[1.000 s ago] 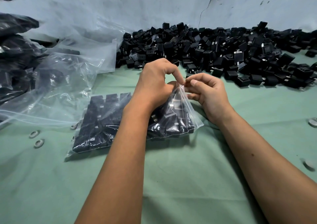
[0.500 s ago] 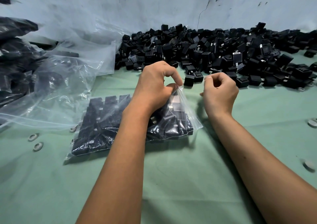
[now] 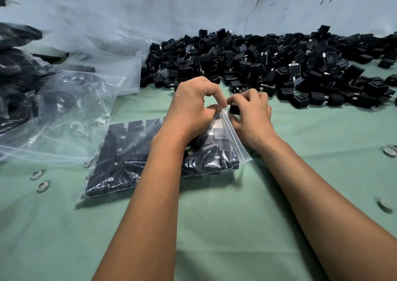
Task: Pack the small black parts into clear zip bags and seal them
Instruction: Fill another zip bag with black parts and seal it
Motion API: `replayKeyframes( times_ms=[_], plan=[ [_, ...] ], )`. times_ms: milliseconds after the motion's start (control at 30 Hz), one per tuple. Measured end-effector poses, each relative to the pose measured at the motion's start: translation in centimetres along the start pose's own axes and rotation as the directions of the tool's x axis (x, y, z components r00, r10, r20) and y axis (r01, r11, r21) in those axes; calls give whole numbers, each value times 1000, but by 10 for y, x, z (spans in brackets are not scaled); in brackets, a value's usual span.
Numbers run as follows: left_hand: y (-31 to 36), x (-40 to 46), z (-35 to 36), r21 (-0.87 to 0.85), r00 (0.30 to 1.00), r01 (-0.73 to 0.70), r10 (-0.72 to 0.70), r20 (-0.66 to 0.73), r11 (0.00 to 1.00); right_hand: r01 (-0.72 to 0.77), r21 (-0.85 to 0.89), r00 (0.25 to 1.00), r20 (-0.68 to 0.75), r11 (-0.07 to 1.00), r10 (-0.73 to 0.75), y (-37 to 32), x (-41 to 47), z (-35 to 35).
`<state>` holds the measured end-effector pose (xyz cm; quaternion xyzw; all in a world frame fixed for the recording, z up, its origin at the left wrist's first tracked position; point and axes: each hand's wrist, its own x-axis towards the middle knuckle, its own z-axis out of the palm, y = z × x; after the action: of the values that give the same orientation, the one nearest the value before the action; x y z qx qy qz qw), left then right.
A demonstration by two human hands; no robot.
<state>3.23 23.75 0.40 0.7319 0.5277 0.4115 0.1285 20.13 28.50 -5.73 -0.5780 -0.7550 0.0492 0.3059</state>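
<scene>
Zip bag (image 3: pixel 133 151), packed with rows of small black parts, lies flat on the table (image 3: pixel 214 227) at mid-frame, mouth turned toward the right and lifted a little. Pinched at the upper corner of that mouth by the left hand (image 3: pixel 193 106), thumb and forefinger curled on the plastic. Just beside it, the right hand (image 3: pixel 251 113), fingers curled round one black part (image 3: pixel 234 109) at the opening. Judged as the last of the filling, with sealing to follow. To do it well: hold the mouth wide with the left pinch, slide the part in flat so it sits against the row already inside rather than on top, and push it clear of the zip track. Then press out the air and run the strip closed from one corner to the other, checking for plastic folded into the track. Risk worth watching: metal prongs catching or piercing the thin film. Around all this, green cloth over the table, a broad pile of loose parts (image 3: pixel 279 65) along the back and right, empty clear bags (image 3: pixel 75 100) heaped at the left, filled bags (image 3: pixel 15 65) beyond them, a few small white rings (image 3: pixel 40 180) scattered about, and behind, a pale scuffed wall (image 3: pixel 193 5) with a thin crack.
</scene>
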Motion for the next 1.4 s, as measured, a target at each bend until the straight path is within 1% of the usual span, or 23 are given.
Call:
replayKeyframes(
  times_ms=[33, 200, 233, 300, 367, 467, 567, 633, 767, 833, 933, 967, 1000, 1067, 1100, 1133, 1200, 1267, 1333, 1400],
  plan=[
    [0, 0, 0, 0, 1000, -1, 1, 0, 1000, -6, 16, 999, -45, 1000, 7, 0, 0, -1],
    [1, 0, 0, 1, 1000, 0, 0, -1, 1000, -48, 25, 994, -93, 999, 50, 1, 0, 0],
    [1, 0, 0, 1, 1000, 0, 0, 0, 1000, -48, 22, 995, -85, 999, 49, 2, -1, 1],
    [0, 0, 0, 1, 1000, -1, 1, 0, 1000, -15, -6, 1000, -9, 1000, 15, 2, 0, 3],
    [0, 0, 0, 0, 1000, -2, 2, 1, 1000, 10, 2, 999, 50, 1000, -10, 3, 1, 3],
    [0, 1, 0, 3, 1000, 1, -1, 1, 1000, -43, 74, 999, 12, 996, 43, 3, 3, 1],
    [0, 1, 0, 7, 1000, 1, -1, 1, 1000, -80, 92, 997, -15, 993, 82, 2, 2, 0],
    [1, 1, 0, 7, 1000, -1, 1, 3, 1000, -104, 181, 991, -62, 978, 117, 0, 1, -2],
    [1, 0, 0, 4, 1000, 6, -6, 2, 1000, -159, 386, 968, -119, 909, 220, -2, -1, -7],
    [1, 1, 0, 1, 1000, 10, -10, 0, 1000, -173, 413, 961, -126, 894, 244, -2, -1, -9],
    [0, 1, 1, -2, 1000, 9, -9, -1, 1000, -163, 388, 962, -144, 907, 234, 1, -1, -10],
    [0, 1, 1, -2, 1000, 8, -8, 0, 1000, -150, 433, 961, -148, 889, 234, 0, -1, -10],
    [-1, 1, 1, -2, 1000, 7, -7, 0, 1000, -130, 528, 962, -139, 839, 237, -1, -2, -11],
    [-1, 1, 1, -6, 1000, 8, -8, -1, 1000, -89, 759, 978, -57, 644, 203, -4, -4, -12],
    [-2, 1, 1, -6, 1000, 7, -7, -3, 1000, -77, 836, 988, -8, 543, 153, -4, -6, -12],
    [-2, 1, 1, -5, 1000, 5, -5, -7, 1000, -75, 876, 995, 35, 477, 93, -4, -7, -12],
    [-3, 1, 0, -5, 1000, -2, 2, -19, 1000, -88, 902, 995, 102, 423, -11, -5, -9, -12],
    [-3, 1, -1, -7, 1000, -5, 5, -30, 1000, -108, 919, 986, 148, 378, -76, -4, -8, -12],
    [-3, 1, -3, -6, 999, -2, 2, -33, 1000, -142, 928, 980, 182, 345, -85, -1, -7, -11],
    [-3, 1, -4, -1, 1000, -6, 6, -30, 1000, -152, 914, 981, 186, 377, -55, 1, -7, -10]
  ],
)
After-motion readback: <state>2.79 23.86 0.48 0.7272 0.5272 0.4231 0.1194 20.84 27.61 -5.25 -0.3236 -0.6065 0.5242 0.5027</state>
